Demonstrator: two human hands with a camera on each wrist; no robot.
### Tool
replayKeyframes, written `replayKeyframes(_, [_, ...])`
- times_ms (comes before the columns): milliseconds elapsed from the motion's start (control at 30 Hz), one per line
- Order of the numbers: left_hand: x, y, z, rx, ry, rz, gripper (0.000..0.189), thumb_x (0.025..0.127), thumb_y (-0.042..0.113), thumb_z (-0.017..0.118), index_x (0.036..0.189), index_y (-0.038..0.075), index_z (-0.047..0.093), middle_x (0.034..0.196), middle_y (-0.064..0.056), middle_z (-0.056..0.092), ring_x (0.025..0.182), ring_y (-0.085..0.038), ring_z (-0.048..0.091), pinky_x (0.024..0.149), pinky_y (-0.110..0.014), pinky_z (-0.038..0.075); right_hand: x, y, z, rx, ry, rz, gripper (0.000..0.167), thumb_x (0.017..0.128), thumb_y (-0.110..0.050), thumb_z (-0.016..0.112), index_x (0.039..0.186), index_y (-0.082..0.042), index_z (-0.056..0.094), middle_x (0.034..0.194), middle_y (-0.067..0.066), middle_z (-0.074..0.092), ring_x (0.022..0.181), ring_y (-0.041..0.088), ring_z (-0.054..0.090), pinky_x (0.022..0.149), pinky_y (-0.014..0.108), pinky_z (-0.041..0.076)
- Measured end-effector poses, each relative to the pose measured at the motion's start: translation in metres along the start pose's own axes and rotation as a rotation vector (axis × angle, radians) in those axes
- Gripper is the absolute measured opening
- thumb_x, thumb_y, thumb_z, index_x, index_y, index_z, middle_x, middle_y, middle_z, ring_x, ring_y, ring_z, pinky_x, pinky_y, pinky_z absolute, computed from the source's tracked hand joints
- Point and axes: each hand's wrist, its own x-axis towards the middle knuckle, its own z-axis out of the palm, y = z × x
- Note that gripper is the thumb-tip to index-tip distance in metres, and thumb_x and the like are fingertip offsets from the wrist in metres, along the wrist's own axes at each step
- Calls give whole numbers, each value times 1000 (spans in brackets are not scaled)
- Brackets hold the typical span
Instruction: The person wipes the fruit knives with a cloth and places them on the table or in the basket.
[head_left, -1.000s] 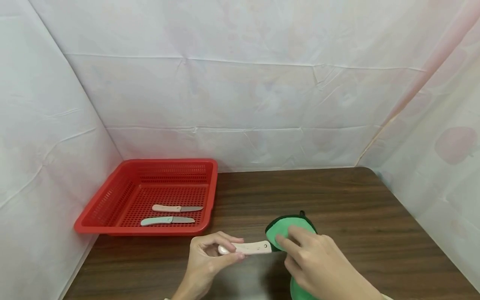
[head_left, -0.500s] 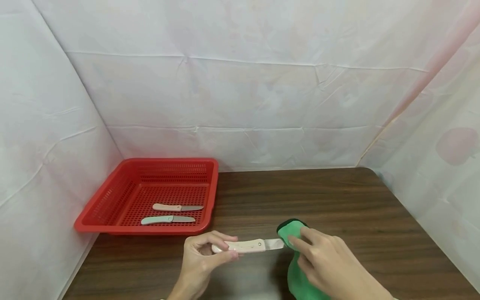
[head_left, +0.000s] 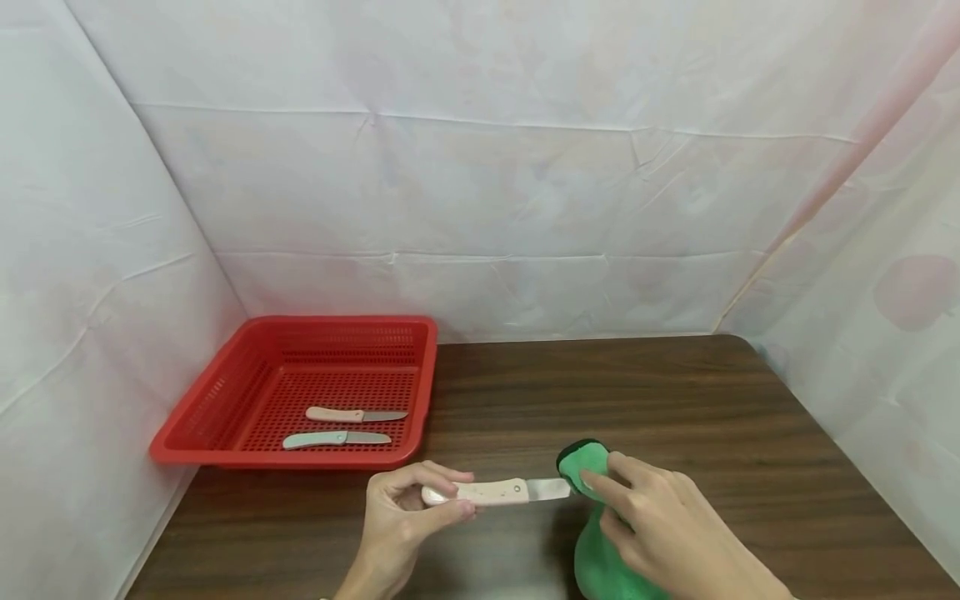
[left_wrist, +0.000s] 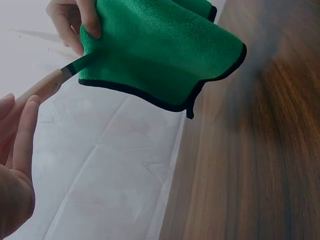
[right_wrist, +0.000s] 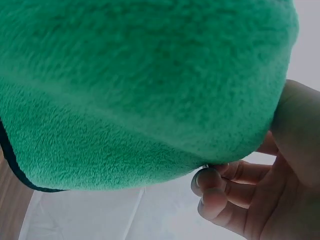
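Observation:
A small knife [head_left: 495,492] with a pale pink handle is held level by my left hand [head_left: 393,529]. Thumb and fingers pinch the handle's end, and the short blade points right. At the blade's tip, my right hand [head_left: 663,521] pinches a green cloth [head_left: 611,558] with black edging. In the left wrist view the blade's far end meets the cloth [left_wrist: 160,55]; whether it lies folded inside cannot be told. The cloth hangs below the right hand and fills most of the right wrist view, hiding part of the fingers.
A red perforated basket [head_left: 161,446] stands at the table's back left. Inside lie a pink-handled knife [head_left: 337,415] and a mint-handled knife [head_left: 318,440], blades to the right. The dark wooden table [head_left: 660,392] is bordered by pale hanging sheets [head_left: 495,192].
The right hand and cloth moved right along the blade, baring part of it that the cloth covered before. The left hand shifted slightly left with the knife. Little differs in the last half second.

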Motion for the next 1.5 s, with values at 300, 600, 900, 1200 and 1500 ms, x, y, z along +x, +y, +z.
replayKeyframes(300, [-1, 0, -2, 19, -21, 7, 15, 71, -20, 68, 83, -16, 59, 95, -25, 67, 73, -34, 68, 61, -52, 54, 2, 0, -9, 1, 14, 21, 37, 92, -21, 32, 94, -12, 68, 76, -9, 41, 57, -6, 23, 47, 4, 22])
replayKeyframes(600, [1, -2, -1, 101, -41, 0, 15, 72, -14, 73, 83, -14, 63, 93, -29, 66, 76, -26, 67, 60, -40, 57, 14, -3, -15, -13, 65, -11, 41, 94, -20, 28, 94, -9, 68, 74, -9, 36, 57, -4, 19, 47, 4, 18])
replayKeyframes(900, [7, -4, 9, 92, -11, 3, 15, 70, -15, 73, 80, -13, 62, 92, -32, 65, 82, -27, 67, 64, -35, 58, 27, -17, -2, 36, 40, -82, 41, 93, -17, 26, 92, -8, 66, 74, -6, 40, 58, -2, 22, 47, 4, 20])
replayKeyframes(1200, [8, -3, 13, 6, -9, -39, 16, 70, -17, 71, 80, -15, 59, 95, -39, 60, 75, -33, 69, 65, -45, 56, 27, -25, 4, 23, -70, -30, 18, 68, -1, 49, 73, -18, 47, 67, -12, 27, 58, 1, 19, 48, 8, 16])
replayKeyframes(1500, [6, 1, 10, -33, 17, -71, 17, 71, -19, 69, 80, -6, 63, 96, -31, 65, 74, -34, 69, 66, -50, 55, 18, -17, 4, 11, -39, -39, 28, 78, -6, 37, 89, -12, 62, 71, -9, 36, 58, -1, 20, 46, 7, 15])
